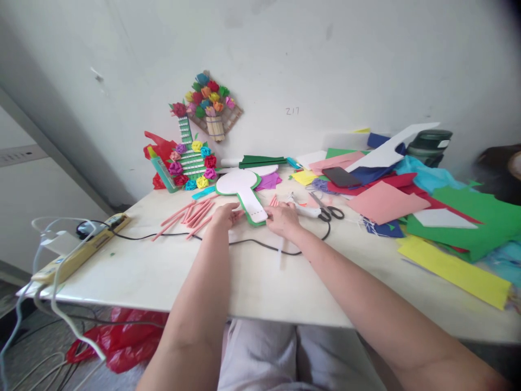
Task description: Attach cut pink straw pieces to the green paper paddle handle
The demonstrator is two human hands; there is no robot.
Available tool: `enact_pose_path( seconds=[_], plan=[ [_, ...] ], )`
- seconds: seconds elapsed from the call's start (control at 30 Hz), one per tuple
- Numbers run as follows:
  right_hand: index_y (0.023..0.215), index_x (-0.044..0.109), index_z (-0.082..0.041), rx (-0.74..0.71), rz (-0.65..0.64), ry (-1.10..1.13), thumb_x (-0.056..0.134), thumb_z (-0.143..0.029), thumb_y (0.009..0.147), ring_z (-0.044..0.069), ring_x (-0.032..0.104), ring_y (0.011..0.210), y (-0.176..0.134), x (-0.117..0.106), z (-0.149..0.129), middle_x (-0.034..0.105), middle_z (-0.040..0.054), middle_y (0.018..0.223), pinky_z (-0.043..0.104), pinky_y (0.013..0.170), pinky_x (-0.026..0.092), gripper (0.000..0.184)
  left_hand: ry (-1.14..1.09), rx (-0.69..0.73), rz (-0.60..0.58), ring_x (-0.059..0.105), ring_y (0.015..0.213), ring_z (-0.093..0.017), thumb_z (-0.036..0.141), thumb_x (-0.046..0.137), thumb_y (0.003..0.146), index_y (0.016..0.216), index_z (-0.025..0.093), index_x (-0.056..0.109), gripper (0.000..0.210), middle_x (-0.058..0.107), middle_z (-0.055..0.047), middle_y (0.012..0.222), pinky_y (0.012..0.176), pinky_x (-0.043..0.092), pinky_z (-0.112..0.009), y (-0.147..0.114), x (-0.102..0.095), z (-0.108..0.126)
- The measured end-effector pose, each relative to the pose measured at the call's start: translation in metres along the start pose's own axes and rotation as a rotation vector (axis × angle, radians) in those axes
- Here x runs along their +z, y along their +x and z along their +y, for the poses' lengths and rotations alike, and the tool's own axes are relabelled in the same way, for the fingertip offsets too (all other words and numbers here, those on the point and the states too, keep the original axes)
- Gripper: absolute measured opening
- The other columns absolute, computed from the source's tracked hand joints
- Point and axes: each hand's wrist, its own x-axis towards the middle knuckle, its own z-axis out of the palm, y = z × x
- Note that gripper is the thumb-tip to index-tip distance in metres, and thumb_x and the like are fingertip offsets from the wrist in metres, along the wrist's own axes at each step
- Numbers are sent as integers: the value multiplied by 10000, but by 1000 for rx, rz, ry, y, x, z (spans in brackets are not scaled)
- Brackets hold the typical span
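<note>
A white paddle-shaped paper cutout [237, 182] with a green border lies on the table, its handle towards me. Small dark marks run across the handle's near end. My right hand [284, 220] pinches the right edge of that handle. My left hand [226, 216] is at the handle's left side with curled fingers; whatever they hold is too small to tell. Several pink rolled paper sticks [199, 213] lie left of the left hand. Beside the right hand are a white glue gun [308, 210], partly hidden, and black-handled scissors [324, 207].
Coloured paper sheets [388, 202] pile up on the right, with a phone [341, 177] among them. A glue bottle [163, 169] and a paper-flower guitar [192, 157] stand at back left. A black cord [260, 243] crosses the table from a power strip [87, 247].
</note>
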Motion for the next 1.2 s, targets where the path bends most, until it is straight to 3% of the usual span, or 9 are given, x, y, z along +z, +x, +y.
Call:
enact_pose_path(
  seconds=[0.13, 0.3, 0.6, 0.73, 0.9, 1.03, 1.1, 1.2],
  plan=[
    [1048, 629, -265, 0, -3, 12, 468, -261, 709, 223, 519, 981, 1, 1, -2, 673, 57, 905, 350, 859, 255, 375, 32, 19, -39, 436, 357, -56, 100, 622, 675, 637, 96, 527, 103, 489, -14, 478, 335, 346, -145, 4, 2, -3],
    [1015, 642, -231, -9, 30, 5, 465, -259, 699, 230, 520, 970, -3, -3, -5, 674, 69, 891, 354, 854, 252, 363, 33, 159, -96, 352, 327, -33, 68, 631, 624, 532, 122, 459, 202, 393, 38, 398, 307, 216, -136, 5, 4, -11],
    [1076, 585, -191, 72, 204, 77, 420, -249, 759, 218, 532, 952, -4, -11, -5, 660, 49, 969, 361, 893, 246, 363, 33, 435, -161, 325, 318, -46, 118, 611, 588, 501, 149, 446, 189, 370, 53, 351, 341, 203, -177, -7, 12, -8],
    [1076, 584, -179, 100, 215, 167, 423, -349, 800, 203, 558, 941, 5, -13, -5, 651, 58, 1014, 309, 863, 325, 362, 234, 566, -46, 362, 324, -74, 152, 600, 590, 519, 160, 475, 143, 407, 43, 351, 365, 246, -201, -10, 18, -9],
    [1110, 577, -204, 140, 138, 327, 413, -521, 803, 200, 575, 981, 21, -27, -12, 638, 61, 1080, 276, 784, 407, 470, 519, 786, 94, 455, 430, -111, 150, 589, 587, 550, 165, 516, 83, 469, 23, 429, 442, 312, -211, -20, 29, -7],
    [903, 658, -185, 218, 15, 372, 331, -638, 784, 237, 607, 900, 39, -43, -21, 675, 85, 891, 313, 721, 442, 571, 694, 1004, 150, 516, 572, -143, 183, 601, 638, 534, 170, 505, 141, 514, -16, 521, 555, 350, -221, -33, 40, -6],
    [862, 665, -171, 263, 0, 358, 341, -627, 781, 249, 614, 879, 48, -47, -25, 674, 99, 825, 325, 703, 448, 565, 745, 1051, 153, 544, 641, -167, 163, 600, 651, 556, 175, 495, 143, 525, -32, 562, 609, 362, -229, -38, 46, -8],
    [894, 660, -160, 319, 16, 324, 422, -480, 791, 246, 618, 892, 60, -46, -26, 673, 110, 804, 321, 707, 448, 412, 743, 1070, 159, 567, 753, -208, 115, 604, 629, 565, 181, 486, 150, 539, -55, 607, 673, 369, -244, -43, 53, -13]
  ],
)
